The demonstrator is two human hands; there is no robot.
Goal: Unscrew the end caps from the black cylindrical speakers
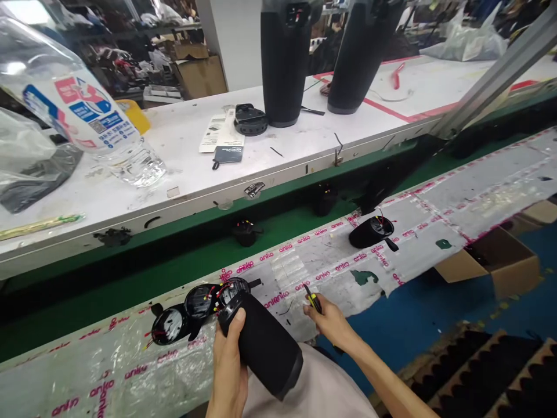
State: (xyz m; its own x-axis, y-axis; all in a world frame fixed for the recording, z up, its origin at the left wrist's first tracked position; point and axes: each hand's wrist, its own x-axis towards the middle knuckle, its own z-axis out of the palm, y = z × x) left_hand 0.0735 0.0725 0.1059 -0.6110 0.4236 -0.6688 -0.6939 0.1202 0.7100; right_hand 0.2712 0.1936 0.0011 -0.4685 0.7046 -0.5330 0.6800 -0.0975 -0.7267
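Note:
My left hand (230, 363) is wrapped round a black cylindrical speaker (270, 342), held tilted over the near edge of the bench. Its thumb presses near the upper end. In my right hand (333, 322), to the right of the speaker and apart from it, is a slim hand tool (314, 302) with a black-and-yellow handle and narrow dark tip. The fingers hide much of the tool, so its exact kind is unclear. Just beyond my left hand, several open speaker housings (172, 324) with red and yellow wires sit close together on the bench.
Another wired speaker (368, 232) lies farther right on the plastic-covered bench (331, 273). Dark wired parts (246, 232) rest on the green belt (278, 220). Tall black speakers (285, 69) and a water bottle (87, 110) stand on the white shelf (187, 145). A cardboard box (500, 261) is at right.

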